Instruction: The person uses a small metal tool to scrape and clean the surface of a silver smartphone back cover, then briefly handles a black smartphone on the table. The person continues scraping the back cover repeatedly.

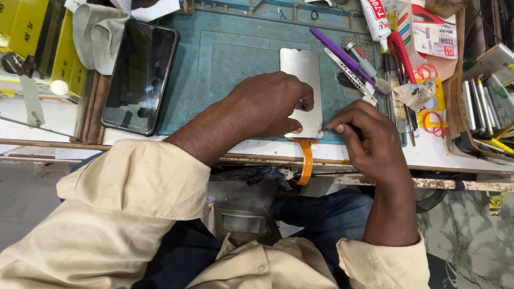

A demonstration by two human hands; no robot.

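Silver panel (303,80) under both hands' fingers (306,101)

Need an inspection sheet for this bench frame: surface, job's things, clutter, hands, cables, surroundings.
Surface: teal work mat on a white bench, worn and stained.
Job's things: silvery display panel flat on the mat, its orange flex cable hanging over the bench edge.
Clutter: black phone lying at left; purple tool, tweezers, brush and glue tube at right.
Hands: left hand presses on the panel; right hand pinches at its lower corner.
Cables: only the flex cable.
Surroundings: yellow boxes at left, stacked parts at right.
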